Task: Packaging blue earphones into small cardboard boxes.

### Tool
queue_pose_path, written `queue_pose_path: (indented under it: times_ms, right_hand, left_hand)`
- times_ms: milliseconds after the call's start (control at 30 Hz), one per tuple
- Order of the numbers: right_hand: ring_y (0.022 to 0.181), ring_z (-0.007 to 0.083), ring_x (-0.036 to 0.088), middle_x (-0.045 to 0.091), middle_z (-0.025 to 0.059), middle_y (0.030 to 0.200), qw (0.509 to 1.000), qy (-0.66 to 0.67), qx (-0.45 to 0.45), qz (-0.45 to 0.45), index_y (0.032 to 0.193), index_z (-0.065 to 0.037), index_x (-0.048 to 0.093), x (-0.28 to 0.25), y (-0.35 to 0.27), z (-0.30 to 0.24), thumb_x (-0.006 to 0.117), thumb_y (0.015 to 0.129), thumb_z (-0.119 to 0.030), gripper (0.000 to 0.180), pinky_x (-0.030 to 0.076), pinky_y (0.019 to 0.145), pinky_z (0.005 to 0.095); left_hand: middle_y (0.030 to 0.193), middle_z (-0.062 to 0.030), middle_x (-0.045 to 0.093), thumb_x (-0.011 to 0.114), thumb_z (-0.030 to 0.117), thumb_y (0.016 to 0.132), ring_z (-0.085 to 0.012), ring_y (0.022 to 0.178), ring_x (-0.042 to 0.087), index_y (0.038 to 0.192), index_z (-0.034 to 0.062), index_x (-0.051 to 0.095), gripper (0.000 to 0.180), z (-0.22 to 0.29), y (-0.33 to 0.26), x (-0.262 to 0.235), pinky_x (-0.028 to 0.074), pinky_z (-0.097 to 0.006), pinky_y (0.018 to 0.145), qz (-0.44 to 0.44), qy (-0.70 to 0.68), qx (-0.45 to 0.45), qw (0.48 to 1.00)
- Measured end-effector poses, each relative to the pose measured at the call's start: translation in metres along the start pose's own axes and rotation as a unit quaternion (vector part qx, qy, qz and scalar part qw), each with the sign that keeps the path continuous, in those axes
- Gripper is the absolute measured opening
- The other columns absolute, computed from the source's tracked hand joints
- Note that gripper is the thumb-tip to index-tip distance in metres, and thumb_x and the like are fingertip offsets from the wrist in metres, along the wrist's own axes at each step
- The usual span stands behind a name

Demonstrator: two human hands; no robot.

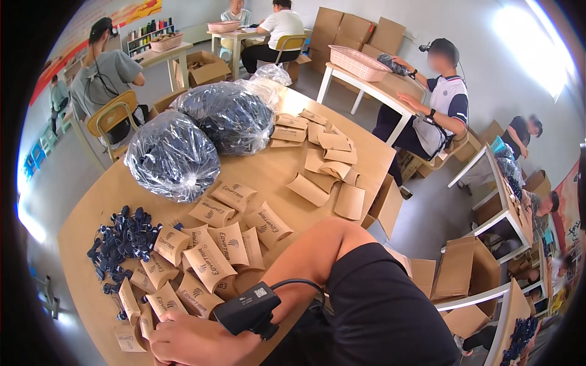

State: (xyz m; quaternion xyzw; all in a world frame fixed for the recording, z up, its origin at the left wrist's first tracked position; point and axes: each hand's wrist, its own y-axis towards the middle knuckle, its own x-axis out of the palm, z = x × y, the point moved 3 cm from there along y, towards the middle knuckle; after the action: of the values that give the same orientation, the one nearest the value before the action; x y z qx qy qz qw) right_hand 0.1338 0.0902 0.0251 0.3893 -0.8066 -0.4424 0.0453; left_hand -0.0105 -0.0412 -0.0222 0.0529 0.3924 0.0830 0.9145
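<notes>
- Clock read from the right hand as centre, 12 toward the far side.
- Kraft pillow boxes (pixel 210 265): printed, heaped loosely from 11 to 1 o'clock; nearest ones just beside the fingers.
- Right hand (pixel 198 341): fingers curled, low over the near edge of the heap; fingertips hidden, cannot tell whether it grips anything. Black device (pixel 247 308) strapped at wrist.
- Left hand out of view; its state cannot be told.
- Dark-blue bundled cords (pixel 131 238): tangled pile at 11, against the boxes.
- Two clear bags (pixel 171 155) of dark items, 12 o'clock, side by side.
- Second scatter of kraft boxes (pixel 332 158), 1 o'clock, beyond bare tabletop (pixel 262 177).
- Pink basket (pixel 360 64) at 1, on another table; seated co-worker (pixel 445 104) beside it.
- Open carton (pixel 464 268) between 2 and 3.
</notes>
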Motion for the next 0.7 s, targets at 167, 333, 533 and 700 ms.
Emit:
queue_pose_path:
  times_ms: [167,333,533,700]
  right_hand:
    - [0.070,0.0361,0.056,0.053,0.0163,0.071,1.000,-0.018,-0.009,0.003,0.069,-0.002,0.051,-0.002,0.002,0.008,0.061,0.069,-0.009,0.012,0.045,0.061,0.0412]
    - [0.070,0.0345,0.057,0.054,0.0151,0.071,0.998,-0.027,-0.047,0.015,0.069,-0.002,0.053,-0.002,-0.001,0.012,0.064,0.068,-0.009,0.013,0.046,0.062,0.0405]
    - [0.067,0.0351,0.055,0.054,0.0159,0.071,0.999,-0.002,-0.040,0.015,0.068,-0.002,0.054,-0.007,-0.002,0.009,0.065,0.066,-0.009,0.013,0.045,0.059,0.0406]
    - [0.081,0.0276,0.057,0.058,0.0076,0.082,0.998,0.008,0.044,-0.037,0.073,-0.008,0.055,0.008,-0.014,0.026,0.064,0.068,-0.006,0.010,0.040,0.081,0.0423]
  left_hand:
    - [0.127,-0.0305,0.050,0.042,0.023,0.099,-0.0437,0.117,0.048,0.130,-0.0086,0.045,0.044,-0.009,0.005,-0.002,0.037,-0.043,0.099,0.004,0.011,0.000,1.000]
    - [0.126,-0.0306,0.050,0.041,0.022,0.099,-0.0440,0.117,0.048,0.130,-0.0087,0.045,0.043,-0.008,0.014,0.001,0.038,-0.043,0.099,0.016,0.012,-0.001,1.000]
    - [0.109,-0.0280,0.054,0.040,0.014,0.096,-0.0446,0.100,0.051,0.115,-0.0077,0.051,0.030,0.034,0.026,0.002,0.041,-0.046,0.089,0.005,-0.013,0.017,1.000]
    - [0.099,-0.0241,0.053,0.042,0.012,0.095,-0.0422,0.091,0.051,0.107,-0.0057,0.052,0.023,0.033,0.028,0.000,0.042,-0.045,0.084,0.034,-0.003,0.021,0.999]
